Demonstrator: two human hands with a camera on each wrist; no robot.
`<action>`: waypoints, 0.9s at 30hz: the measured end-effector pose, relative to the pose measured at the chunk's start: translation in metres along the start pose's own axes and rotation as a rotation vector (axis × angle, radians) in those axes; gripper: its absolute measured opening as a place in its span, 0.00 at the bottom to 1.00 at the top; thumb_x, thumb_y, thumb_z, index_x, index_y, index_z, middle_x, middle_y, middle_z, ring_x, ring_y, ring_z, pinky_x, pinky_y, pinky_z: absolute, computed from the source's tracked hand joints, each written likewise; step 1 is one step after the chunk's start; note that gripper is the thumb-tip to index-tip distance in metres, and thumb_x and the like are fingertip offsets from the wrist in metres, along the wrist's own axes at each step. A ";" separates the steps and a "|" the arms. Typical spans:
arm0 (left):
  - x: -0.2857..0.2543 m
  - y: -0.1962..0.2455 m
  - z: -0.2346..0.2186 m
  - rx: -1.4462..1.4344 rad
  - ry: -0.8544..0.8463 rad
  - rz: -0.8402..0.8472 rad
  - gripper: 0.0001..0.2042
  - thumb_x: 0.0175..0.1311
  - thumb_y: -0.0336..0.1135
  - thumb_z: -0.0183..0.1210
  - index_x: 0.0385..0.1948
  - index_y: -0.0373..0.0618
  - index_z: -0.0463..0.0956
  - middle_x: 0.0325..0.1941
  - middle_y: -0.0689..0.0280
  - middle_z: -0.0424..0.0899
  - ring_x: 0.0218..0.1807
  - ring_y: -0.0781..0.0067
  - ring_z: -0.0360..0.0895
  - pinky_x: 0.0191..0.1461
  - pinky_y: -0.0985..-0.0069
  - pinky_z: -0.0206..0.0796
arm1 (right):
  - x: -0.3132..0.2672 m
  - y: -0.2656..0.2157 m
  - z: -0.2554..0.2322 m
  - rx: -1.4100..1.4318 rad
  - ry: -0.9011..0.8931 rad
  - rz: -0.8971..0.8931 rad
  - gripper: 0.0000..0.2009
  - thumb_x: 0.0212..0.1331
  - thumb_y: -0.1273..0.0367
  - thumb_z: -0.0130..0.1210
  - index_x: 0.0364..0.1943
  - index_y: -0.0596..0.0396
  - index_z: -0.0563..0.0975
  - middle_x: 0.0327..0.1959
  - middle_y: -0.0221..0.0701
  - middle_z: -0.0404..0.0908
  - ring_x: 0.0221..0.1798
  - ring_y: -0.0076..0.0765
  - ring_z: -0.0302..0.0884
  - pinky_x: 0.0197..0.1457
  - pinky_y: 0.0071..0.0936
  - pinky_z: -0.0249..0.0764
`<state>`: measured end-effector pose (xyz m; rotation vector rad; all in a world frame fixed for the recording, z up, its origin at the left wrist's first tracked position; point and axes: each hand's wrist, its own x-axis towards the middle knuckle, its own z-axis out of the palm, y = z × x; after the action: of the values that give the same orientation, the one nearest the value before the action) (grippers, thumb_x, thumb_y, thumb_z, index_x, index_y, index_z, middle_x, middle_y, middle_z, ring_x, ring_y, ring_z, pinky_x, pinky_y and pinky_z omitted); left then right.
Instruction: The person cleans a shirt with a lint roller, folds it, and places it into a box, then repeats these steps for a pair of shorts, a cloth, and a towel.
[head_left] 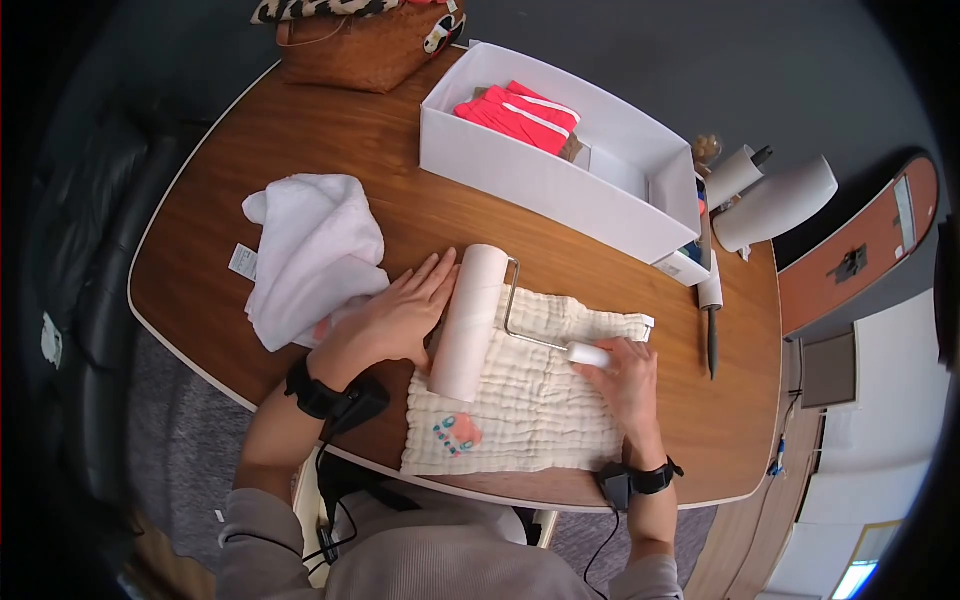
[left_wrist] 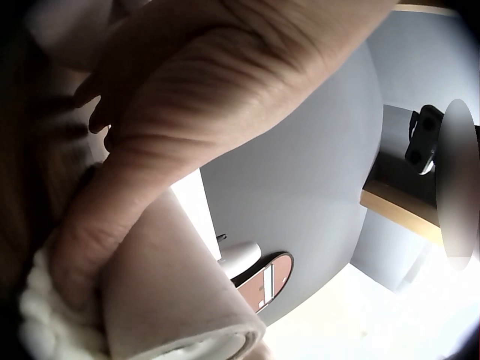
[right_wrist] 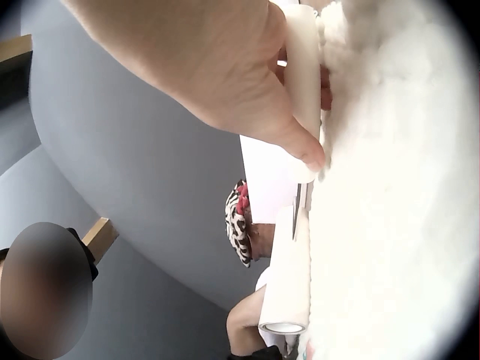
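A cream crinkled muslin cloth (head_left: 550, 420) with a small coloured motif at one corner lies spread at the table's near edge. Across its left side rests the wide white roll of a lint roller (head_left: 468, 325). My right hand (head_left: 625, 385) grips the roller's white handle (right_wrist: 302, 90), thumb along it, low over the cloth. Beside the roll, my left hand (head_left: 395, 315) lies with fingers extended on the table and cloth edge. In the left wrist view its thumb is right alongside the roll (left_wrist: 176, 277), on the cloth.
A crumpled white fleecy cloth (head_left: 310, 250) with a tag lies left of my left hand. Behind stands a white box (head_left: 540, 190) holding folded red clothing (head_left: 520, 115). A brown bag (head_left: 370, 50) sits at the far left. Another roller with a dark handle (head_left: 711, 340) lies at right.
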<state>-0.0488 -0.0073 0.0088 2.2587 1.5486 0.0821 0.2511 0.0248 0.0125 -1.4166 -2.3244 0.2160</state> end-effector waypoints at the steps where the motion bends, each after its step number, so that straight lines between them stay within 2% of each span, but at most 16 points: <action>1: 0.000 0.000 -0.001 0.005 -0.004 0.003 0.58 0.23 0.39 0.72 0.60 0.29 0.40 0.67 0.45 0.37 0.68 0.51 0.39 0.69 0.66 0.39 | 0.000 0.000 0.000 0.004 -0.002 0.007 0.15 0.34 0.64 0.66 0.27 0.54 0.77 0.24 0.32 0.77 0.33 0.37 0.71 0.39 0.30 0.61; 10: 0.001 0.005 -0.007 0.086 -0.034 0.046 0.59 0.21 0.43 0.72 0.60 0.29 0.42 0.67 0.47 0.41 0.68 0.52 0.40 0.69 0.64 0.39 | -0.002 0.004 -0.004 0.007 -0.001 0.042 0.15 0.35 0.64 0.66 0.28 0.55 0.77 0.26 0.32 0.77 0.34 0.39 0.71 0.41 0.32 0.63; 13: -0.002 0.009 -0.005 0.210 -0.038 0.086 0.55 0.26 0.43 0.70 0.60 0.30 0.45 0.66 0.49 0.43 0.68 0.53 0.40 0.68 0.61 0.39 | -0.002 0.004 -0.007 0.023 -0.013 0.049 0.15 0.35 0.65 0.66 0.29 0.55 0.78 0.26 0.32 0.76 0.34 0.40 0.70 0.42 0.32 0.62; 16: -0.006 0.012 0.001 0.200 0.004 0.126 0.50 0.31 0.43 0.68 0.59 0.31 0.47 0.66 0.49 0.47 0.68 0.52 0.43 0.68 0.59 0.39 | -0.002 0.004 -0.007 0.033 -0.023 0.056 0.15 0.36 0.65 0.65 0.30 0.55 0.78 0.26 0.32 0.76 0.34 0.40 0.69 0.42 0.32 0.62; 19: -0.007 0.015 -0.006 0.083 -0.034 0.101 0.48 0.33 0.44 0.66 0.58 0.31 0.49 0.65 0.49 0.49 0.67 0.51 0.45 0.67 0.59 0.38 | -0.002 0.006 -0.007 0.047 -0.028 0.058 0.15 0.36 0.65 0.65 0.30 0.55 0.78 0.26 0.32 0.76 0.34 0.40 0.69 0.42 0.33 0.62; 27: -0.006 0.018 0.005 0.236 0.012 0.040 0.43 0.35 0.44 0.66 0.55 0.30 0.56 0.64 0.50 0.51 0.66 0.54 0.48 0.67 0.61 0.40 | -0.001 0.018 -0.011 0.071 -0.015 0.033 0.13 0.34 0.65 0.65 0.26 0.53 0.77 0.25 0.32 0.76 0.32 0.40 0.70 0.40 0.32 0.61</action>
<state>-0.0340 -0.0194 0.0114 2.4737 1.5916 -0.0803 0.2705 0.0314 0.0160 -1.4245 -2.2832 0.3162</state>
